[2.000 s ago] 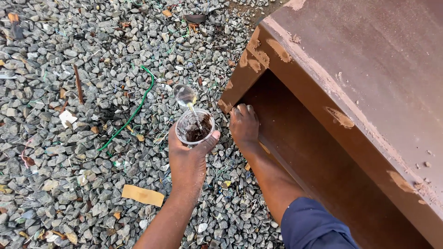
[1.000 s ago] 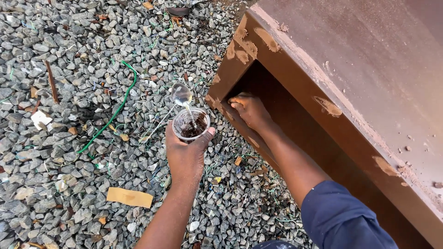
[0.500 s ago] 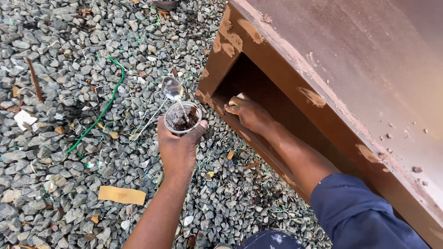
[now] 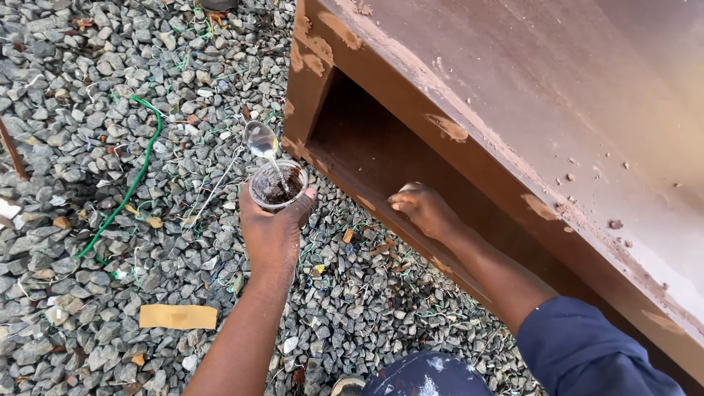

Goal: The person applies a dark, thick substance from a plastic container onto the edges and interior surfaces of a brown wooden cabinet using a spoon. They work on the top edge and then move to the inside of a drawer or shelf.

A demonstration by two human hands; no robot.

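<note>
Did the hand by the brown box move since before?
Yes. The right hand slid from the cabinet's left corner post farther right along its lower edge. The left hand holds the cup.

The person's left hand (image 4: 273,227) and forearm were bare, with no glove, watch or ring visible. The right hand (image 4: 424,210) was likewise bare; its upper arm carried a dark blue sleeve (image 4: 587,352). Dark blue fabric with pale smudges (image 4: 425,375) showed below.

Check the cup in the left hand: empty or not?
Not empty. The clear cup in the left hand holds a dark brown substance, and a spoon stands in it. How full it is, cannot tell.
</note>
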